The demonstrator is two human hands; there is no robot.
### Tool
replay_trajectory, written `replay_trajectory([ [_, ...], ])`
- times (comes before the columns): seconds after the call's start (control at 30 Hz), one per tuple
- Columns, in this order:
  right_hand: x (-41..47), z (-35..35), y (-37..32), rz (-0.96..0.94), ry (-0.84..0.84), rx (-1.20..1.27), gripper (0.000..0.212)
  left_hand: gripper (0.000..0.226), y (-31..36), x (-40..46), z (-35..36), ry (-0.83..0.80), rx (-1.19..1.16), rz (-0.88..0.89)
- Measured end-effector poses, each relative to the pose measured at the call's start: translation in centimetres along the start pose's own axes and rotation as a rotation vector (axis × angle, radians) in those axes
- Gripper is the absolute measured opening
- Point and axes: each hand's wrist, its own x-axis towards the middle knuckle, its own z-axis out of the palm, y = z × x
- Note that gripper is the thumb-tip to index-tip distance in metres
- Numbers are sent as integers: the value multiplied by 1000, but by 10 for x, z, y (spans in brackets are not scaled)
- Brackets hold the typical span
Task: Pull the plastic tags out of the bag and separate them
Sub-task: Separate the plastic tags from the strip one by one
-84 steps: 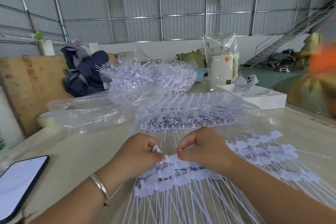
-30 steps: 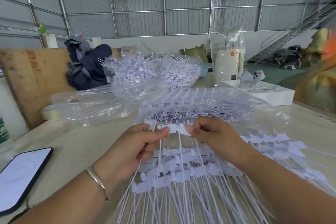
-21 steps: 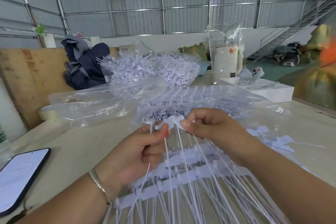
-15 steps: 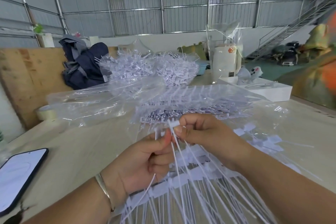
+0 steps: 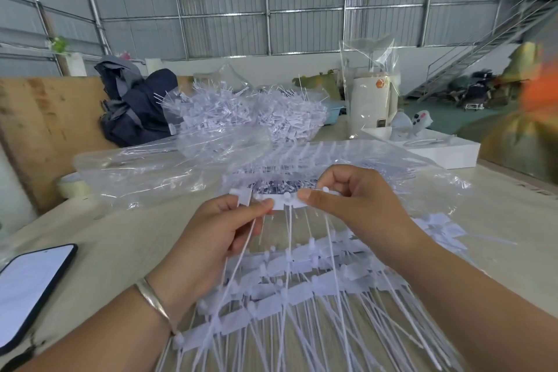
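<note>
Now raised clear of the wooden table (image 5: pixel 114 238), a strip of joined white plastic tags (image 5: pixel 283 202) is pinched at each end: the left hand (image 5: pixel 220 238) grips its left end between thumb and curled fingers, the right hand (image 5: pixel 353 202) its right end. Half a second earlier the hands were pressed close together; they have since drawn apart, stretching the strip level between them. Thin tails hang from the strip toward further rows of tags (image 5: pixel 290 287) lying on the table beneath the hands. Beyond the strip sits the clear bag (image 5: pixel 169 169), apparently still holding more tags, and behind it a heap of loose tags (image 5: pixel 241 115). A phone (image 5: pixel 30 290) lies left of the hands.
</note>
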Motion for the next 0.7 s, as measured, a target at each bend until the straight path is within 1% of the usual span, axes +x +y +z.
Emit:
replay_trajectory([
  [0.07,0,0,2,-11,-10,3,25,58,0,1,-1,4,12,-15],
  [0.1,0,-1,2,-19,-22,1,19,57,0,1,-1,-12,6,-29],
  [0.17,0,-1,2,-25,-51,-4,10,44,0,1,-1,-64,-23,-56],
  [0.23,-1,0,2,-10,-84,2,12,28,-1,1,-2,-93,-27,-66],
  [0.37,0,-1,5,28,-114,7,16,24,-1,2,-1,-102,-20,-47],
  [0.43,1,-3,4,53,-155,59,17,29,0,3,-3,-99,2,-40],
  [0.53,2,-5,1,91,-209,73,18,44,5,3,-7,-105,85,-9],
  [0.57,2,-5,0,94,-225,52,17,41,6,3,-8,-122,138,3],
  [0.63,1,-6,-4,84,-270,-13,13,27,12,1,-9,-179,280,32],
  [0.7,0,-7,-6,69,-304,-98,11,24,14,-2,-9,-234,386,58],
])
